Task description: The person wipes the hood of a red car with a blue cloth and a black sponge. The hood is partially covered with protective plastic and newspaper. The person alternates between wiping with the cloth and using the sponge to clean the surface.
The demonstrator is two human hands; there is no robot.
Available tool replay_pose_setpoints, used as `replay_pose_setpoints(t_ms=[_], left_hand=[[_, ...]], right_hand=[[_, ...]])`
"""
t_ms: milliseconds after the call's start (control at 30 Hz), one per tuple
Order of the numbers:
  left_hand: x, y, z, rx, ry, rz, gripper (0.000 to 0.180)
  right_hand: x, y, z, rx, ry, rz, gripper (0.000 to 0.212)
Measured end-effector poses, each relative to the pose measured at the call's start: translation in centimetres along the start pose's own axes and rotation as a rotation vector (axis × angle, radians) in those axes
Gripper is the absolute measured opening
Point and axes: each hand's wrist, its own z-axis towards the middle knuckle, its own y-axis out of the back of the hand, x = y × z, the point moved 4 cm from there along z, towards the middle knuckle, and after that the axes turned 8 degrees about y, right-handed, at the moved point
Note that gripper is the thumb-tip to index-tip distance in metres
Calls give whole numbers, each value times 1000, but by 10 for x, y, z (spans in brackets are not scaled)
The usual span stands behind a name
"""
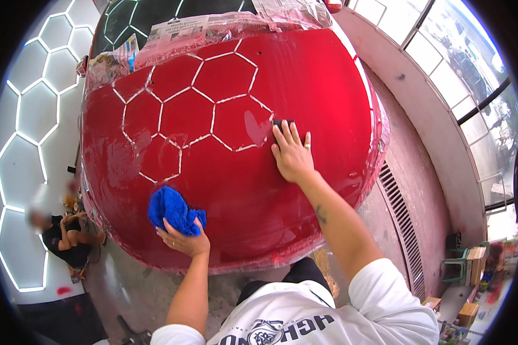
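Observation:
A glossy red car hood [322,75] spreads out in front of me, with white hexagonal light reflections on its left half. My left hand [185,240] is closed round a bunched blue microfiber cloth [174,208] at the hood's near left part. Further out and to the right, my right hand [292,154] lies on the paint with its fingers over a small black pad [279,123]. Most of that pad is hidden under the fingertips, so its exact kind does not show. A paler, dull patch [255,127] lies just left of the pad.
Newspaper masking [178,33] covers the hood's far edge below the windshield. A person [69,236] sits low at the left by the hexagon-lit wall [37,109]. A floor grate [402,224] runs along the right, with a green chair [459,261] and boxes [468,315] beyond.

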Motion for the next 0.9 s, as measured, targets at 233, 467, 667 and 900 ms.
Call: replay_pose_setpoints(t_ms=[233, 467, 667, 900], left_hand=[[4, 9, -5, 12, -80, -19, 100], [2, 10, 2, 48, -176, -32, 99], [3, 4, -2, 11, -104, -23, 104], [-1, 3, -1, -10, 11, 51, 106]], right_hand=[[-84, 6, 282, 22, -31, -26, 60], [-141, -4, 411, -110, -46, -19, 59], [-87, -8, 253, -109, 46, -32, 53], [43, -10, -98, -38, 17, 16, 62]])
